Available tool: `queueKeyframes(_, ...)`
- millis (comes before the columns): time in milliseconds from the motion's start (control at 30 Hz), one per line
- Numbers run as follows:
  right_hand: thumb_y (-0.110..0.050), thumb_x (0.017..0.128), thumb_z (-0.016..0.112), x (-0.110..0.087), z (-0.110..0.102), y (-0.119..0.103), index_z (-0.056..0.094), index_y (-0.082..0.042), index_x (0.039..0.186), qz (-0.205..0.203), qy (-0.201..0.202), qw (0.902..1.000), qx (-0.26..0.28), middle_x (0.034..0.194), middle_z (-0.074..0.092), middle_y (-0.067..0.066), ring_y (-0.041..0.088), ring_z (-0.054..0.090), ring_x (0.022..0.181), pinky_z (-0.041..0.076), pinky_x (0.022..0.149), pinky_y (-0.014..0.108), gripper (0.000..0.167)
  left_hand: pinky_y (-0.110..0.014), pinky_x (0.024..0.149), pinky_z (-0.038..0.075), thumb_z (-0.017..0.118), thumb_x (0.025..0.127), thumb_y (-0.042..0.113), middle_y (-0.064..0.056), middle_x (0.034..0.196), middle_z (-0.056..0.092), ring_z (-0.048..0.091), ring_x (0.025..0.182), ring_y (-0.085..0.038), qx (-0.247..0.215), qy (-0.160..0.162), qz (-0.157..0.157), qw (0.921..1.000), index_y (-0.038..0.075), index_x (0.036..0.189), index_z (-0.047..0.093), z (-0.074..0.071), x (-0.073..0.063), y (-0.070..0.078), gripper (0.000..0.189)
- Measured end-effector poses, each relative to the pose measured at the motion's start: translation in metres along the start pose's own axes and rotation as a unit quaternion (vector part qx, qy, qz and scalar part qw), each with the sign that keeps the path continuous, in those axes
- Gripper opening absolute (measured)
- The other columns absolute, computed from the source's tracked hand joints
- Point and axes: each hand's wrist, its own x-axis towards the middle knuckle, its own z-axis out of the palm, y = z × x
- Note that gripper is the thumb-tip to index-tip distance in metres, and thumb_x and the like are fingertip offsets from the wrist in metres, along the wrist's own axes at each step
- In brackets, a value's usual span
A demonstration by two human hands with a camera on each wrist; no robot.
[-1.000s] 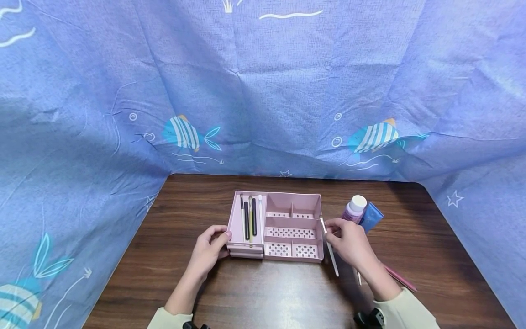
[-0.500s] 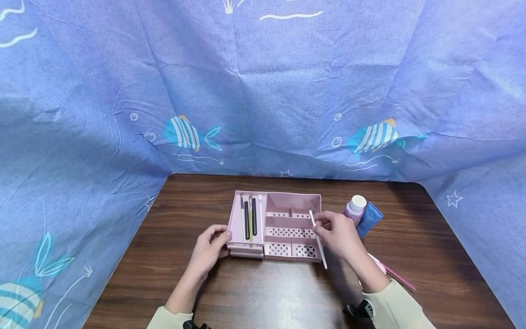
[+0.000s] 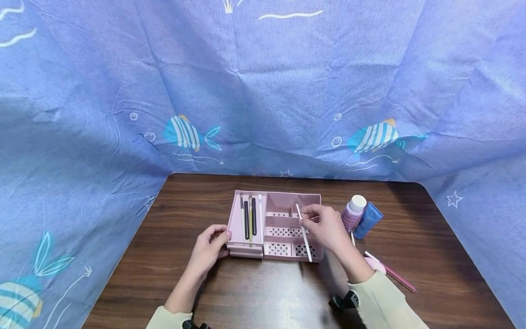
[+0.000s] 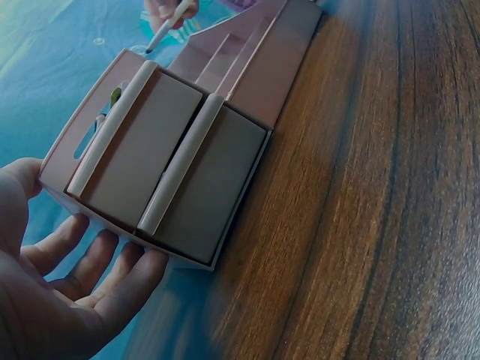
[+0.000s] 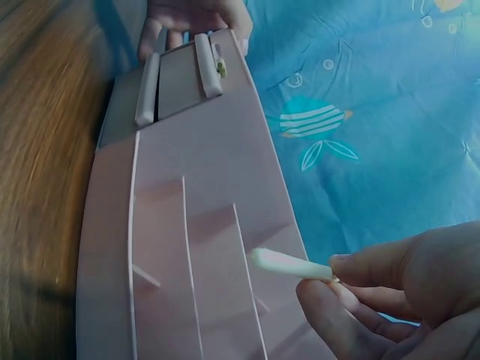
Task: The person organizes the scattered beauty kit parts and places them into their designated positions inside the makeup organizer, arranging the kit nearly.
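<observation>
A pink desktop organizer (image 3: pixel 234 230) stands on the table, with drawers (image 4: pixel 142 142) at its left end and open compartments to the right. Several slim brushes and dark sticks (image 3: pixel 254 217) lie in the shallow top tray. At the organizer's left front corner, my left hand (image 3: pixel 208 246) grips the side, thumb above and fingers lower down. My right hand (image 3: pixel 328 228) pinches a white-handled makeup brush (image 3: pixel 306 244) between thumb and fingers. The brush slants above the right compartments, bristle end away from me. In the right wrist view its pale handle (image 5: pixel 289 264) points toward the organizer.
Right of the organizer stands a purple bottle (image 3: pixel 353 213) with a white cap, beside a blue packet (image 3: pixel 370 220). A round pink item (image 3: pixel 375 264) and a dark pink stick (image 3: pixel 398 277) lie nearer, partly beside the right forearm. A blue cloth hangs behind the table.
My right hand has carried the brush leftward, from the organizer's right edge to over its right compartments. The left hand and organizer have stayed in place.
</observation>
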Motion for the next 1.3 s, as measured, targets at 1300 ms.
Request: queueKeyframes(1300, -0.004, 0.081, 0.08, 0.049, 0.049, -0.039, 0.076, -0.001, 0.108, 0.074, -0.081, 0.9831, 0.147, 0.087, 0.073, 0.008, 0.016, 0.07, 0.06, 0.063, 0.058, 0.032, 0.027, -0.043, 0.073, 0.064, 0.068, 0.097, 0.013, -0.007, 0.098, 0.066, 0.063, 0.092, -0.016, 0.001, -0.002, -0.003, 1.0, 0.001, 0.119, 0.066, -0.001, 0.002, -0.001, 0.025)
